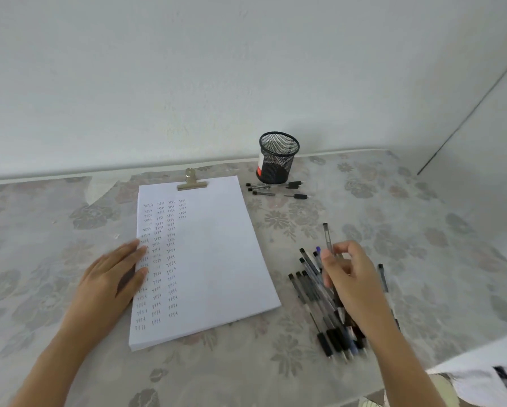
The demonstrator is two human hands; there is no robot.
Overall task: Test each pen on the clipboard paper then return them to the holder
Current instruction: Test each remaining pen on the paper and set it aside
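Clipboard paper (211, 259): white stack held at its far edge by a metal bulldog clip (192, 183), lying between the two hands. Columns of small handwritten marks fill the side nearer the left hand (too small to read with certainty); the side nearer the right hand is blank.

Left hand (114, 277): flat, fingers straight and together, fingertips resting on the paper's edge over the outermost column of marks; it holds nothing.

Right hand (352, 277): raised just above the pen pile, thumb and fingers pinched round a clear-barrelled pen (328, 239), whose black end sticks up and away beyond the fingertips.

Pen pile (314, 301): many ballpoints, mostly black-trimmed with one blue-ended, fanned out on the cloth beneath the right hand and toward the paper, black grips pointing at the person. One single pen (383, 277) lies apart on the outer side of that hand.

Mesh pen holder (278, 158): black wire cup with a white and red label, upright, well beyond the right hand and close to the wall (246, 69).

Loose pen parts (275, 189): thin refills and short black pieces, lying just in front of the holder on the side facing the hands.

Tablecloth (422, 230): pale floral print, under every item listed
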